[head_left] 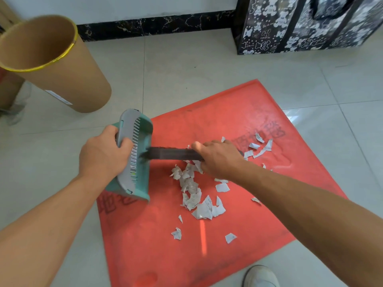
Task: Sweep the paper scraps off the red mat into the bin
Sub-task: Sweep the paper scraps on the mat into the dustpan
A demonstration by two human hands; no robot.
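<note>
Left hand (pixel 103 154) grips the teal dustpan (pixel 135 160) tilted at the red mat (pixel 228 112) edge, right hand (pixel 217 157) curls around the dark brush (pixel 172 153), its long axis aimed at the pan, with paper scraps (pixel 193 191) heaped just beside the brush, cardboard bin (pixel 51 59) far left.

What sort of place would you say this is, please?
Probably an indoor room, perhaps a home or storeroom: pale tiled floor, black marble-look skirting along a white wall, and a bear-print storage bag.

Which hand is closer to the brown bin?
Left. The left hand grips the dustpan near the bin; the right hand holds the brush farther right, over the red mat.
</note>
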